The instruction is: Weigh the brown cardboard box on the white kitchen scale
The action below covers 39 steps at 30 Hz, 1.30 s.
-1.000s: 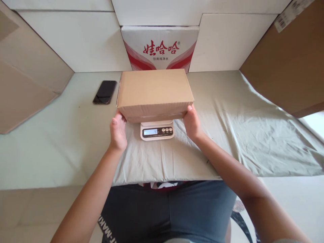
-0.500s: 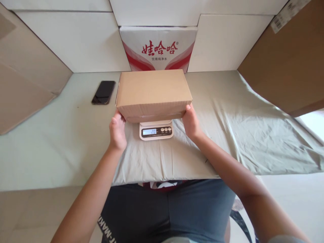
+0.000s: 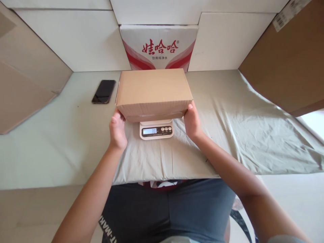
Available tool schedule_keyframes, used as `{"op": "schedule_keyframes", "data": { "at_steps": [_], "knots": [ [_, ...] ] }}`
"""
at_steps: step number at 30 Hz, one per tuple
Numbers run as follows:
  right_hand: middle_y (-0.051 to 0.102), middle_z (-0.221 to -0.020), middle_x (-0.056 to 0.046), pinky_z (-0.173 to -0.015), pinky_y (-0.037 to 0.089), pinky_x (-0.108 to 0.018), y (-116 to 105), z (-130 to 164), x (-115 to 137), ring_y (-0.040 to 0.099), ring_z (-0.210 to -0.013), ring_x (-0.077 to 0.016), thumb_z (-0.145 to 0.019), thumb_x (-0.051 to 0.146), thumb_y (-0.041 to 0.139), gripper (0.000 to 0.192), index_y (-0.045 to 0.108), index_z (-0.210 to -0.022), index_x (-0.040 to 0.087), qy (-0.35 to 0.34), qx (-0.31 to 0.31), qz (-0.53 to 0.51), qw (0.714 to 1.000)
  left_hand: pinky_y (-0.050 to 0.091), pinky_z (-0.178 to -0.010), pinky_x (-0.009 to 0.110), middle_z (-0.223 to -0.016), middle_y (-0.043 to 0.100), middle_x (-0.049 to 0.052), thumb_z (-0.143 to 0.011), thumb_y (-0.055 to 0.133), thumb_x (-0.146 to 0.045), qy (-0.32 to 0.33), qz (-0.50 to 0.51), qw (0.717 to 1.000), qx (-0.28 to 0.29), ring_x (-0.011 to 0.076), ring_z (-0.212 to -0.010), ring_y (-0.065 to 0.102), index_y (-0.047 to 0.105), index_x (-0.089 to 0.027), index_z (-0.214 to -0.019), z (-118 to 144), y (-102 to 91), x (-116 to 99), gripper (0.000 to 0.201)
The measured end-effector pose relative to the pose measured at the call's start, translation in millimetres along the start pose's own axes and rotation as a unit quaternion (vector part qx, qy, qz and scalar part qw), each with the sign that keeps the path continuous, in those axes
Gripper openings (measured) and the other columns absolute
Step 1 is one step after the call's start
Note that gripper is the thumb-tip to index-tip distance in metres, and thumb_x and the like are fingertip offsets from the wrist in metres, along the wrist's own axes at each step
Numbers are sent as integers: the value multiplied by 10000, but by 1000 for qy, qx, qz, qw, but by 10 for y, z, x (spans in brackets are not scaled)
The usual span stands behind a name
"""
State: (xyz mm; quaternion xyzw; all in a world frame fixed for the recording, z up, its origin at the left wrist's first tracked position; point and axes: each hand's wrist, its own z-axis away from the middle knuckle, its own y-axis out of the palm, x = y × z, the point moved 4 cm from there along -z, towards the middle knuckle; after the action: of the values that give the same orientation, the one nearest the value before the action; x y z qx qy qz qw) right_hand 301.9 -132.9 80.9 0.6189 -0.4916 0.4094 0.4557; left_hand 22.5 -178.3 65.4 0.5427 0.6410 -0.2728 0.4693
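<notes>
A closed brown cardboard box (image 3: pixel 154 87) sits over a small white digital kitchen scale (image 3: pixel 157 132), whose lit display reads about 30. The box hides the scale's weighing plate. At the box's near left corner is my left hand (image 3: pixel 118 130), its fingers tucked behind and under the edge. My right hand (image 3: pixel 191 119) grips the near right corner, thumb on the front face and the other fingers mostly hidden. Both hands hold the box from its two sides.
A black smartphone (image 3: pixel 103 91) lies left of the box on the pale green cloth (image 3: pixel 63 141). Behind stand a white and red printed carton (image 3: pixel 159 47) and white boxes (image 3: pixel 73 40). Large brown cartons flank the table at left (image 3: pixel 27 74) and right (image 3: pixel 286 60).
The scale's reading has gone from about 20 to about 30. My right hand has shifted very slightly right; the box stays nearly where it was.
</notes>
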Motion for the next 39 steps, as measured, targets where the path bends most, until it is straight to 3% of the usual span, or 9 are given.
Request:
{"op": "schedule_keyframes", "data": {
  "at_steps": [4, 9, 12, 17, 21, 26, 30, 35, 39],
  "knots": [
    [394, -1907, 66, -1537, 212, -609, -110, -29, -2, 248, -1842, -321, -935, 886, 512, 873, 470, -1690, 449, -2, -44, 4, 999, 411, -1383, 537, -1647, 698, 74, -971, 517, -949, 7, 28, 1000, -3, 390, -1686, 504, 780, -328, -1408, -59, -99, 59, 804],
    [350, -1930, 29, -1536, 219, -569, -211, -99, -87, 204, -1857, -301, -933, 895, 483, 924, 459, -1707, 390, -19, -71, 7, 997, 301, -1449, 515, -1782, 582, -62, -922, 595, -966, 6, 40, 999, -31, 344, -1787, 340, 745, -429, -1500, -163, -290, 171, 802],
    [345, -1933, -16, -1534, 227, -533, -243, -134, -193, 250, -1845, -296, -910, 902, 519, 979, 463, -1702, 330, -8, -101, -12, 995, 286, -1460, 458, -1874, 457, -1, -877, 602, -1005, -24, 18, 998, -49, 311, -1795, 323, 702, -372, -1564, -236, -363, 211, 939],
    [380, -1918, -53, -1536, 210, -545, -333, -236, -379, 312, -1823, -304, -858, 897, 571, 1026, 477, -1681, 292, 29, -132, -28, 990, 287, -1453, 436, -1932, 286, 172, -927, 389, -1052, -53, 4, 995, -88, 310, -1803, 303, 489, -153, -1729, -368, -384, 273, 1209],
    [381, -1918, -27, -1535, 216, -562, -422, -318, -446, 302, -1827, -301, -853, 913, 561, 1004, 505, -1661, 319, 33, -143, -26, 989, 285, -1460, 456, -1920, 302, 209, -924, 389, -1054, -75, 5, 992, -101, 344, -1806, 288, 439, -94, -1757, -416, -366, 338, 1272],
    [339, -1935, -71, -1541, 198, -534, -480, -377, -467, 248, -1845, -288, -828, 926, 567, 1087, 474, -1688, 266, 37, -150, -18, 988, 243, -1480, 503, -1917, 331, 184, -969, 264, -1035, -72, 19, 992, -102, 333, -1803, 302, 525, -163, -1705, -434, -398, 384, 1171],
    [351, -1931, -51, -1539, 200, -546, -517, -422, -525, 243, -1847, -286, -838, 928, 549, 1056, 479, -1681, 296, 34, -143, -10, 989, 220, -1486, 521, -1920, 335, 164, -957, 239, -1045, -69, 13, 992, -102, 329, -1804, 297, 536, -186, -1692, -466, -452, 453, 1169],
    [370, -1923, -66, -1540, 185, -547, -583, -443, -624, 289, -1831, -289, -864, 924, 546, 1048, 477, -1691, 284, 28, -139, 12, 990, 212, -1485, 513, -1876, 443, 25, -766, 383, -1164, -79, 10, 993, -87, 332, -1806, 283, 684, -379, -1545, -527, -536, 608, 1147],
    [402, -1908, -57, -1537, 180, -565, -608, -450, -665, 303, -1827, -302, -899, 929, 520, 1011, 489, -1691, 302, 19, -129, 35, 991, 208, -1484, 524, -1847, 474, 5, -733, 474, -1150, -74, 12, 994, -84, 349, -1806, 273, 714, -403, -1508, -554, -585, 685, 1103]
  ]
}}
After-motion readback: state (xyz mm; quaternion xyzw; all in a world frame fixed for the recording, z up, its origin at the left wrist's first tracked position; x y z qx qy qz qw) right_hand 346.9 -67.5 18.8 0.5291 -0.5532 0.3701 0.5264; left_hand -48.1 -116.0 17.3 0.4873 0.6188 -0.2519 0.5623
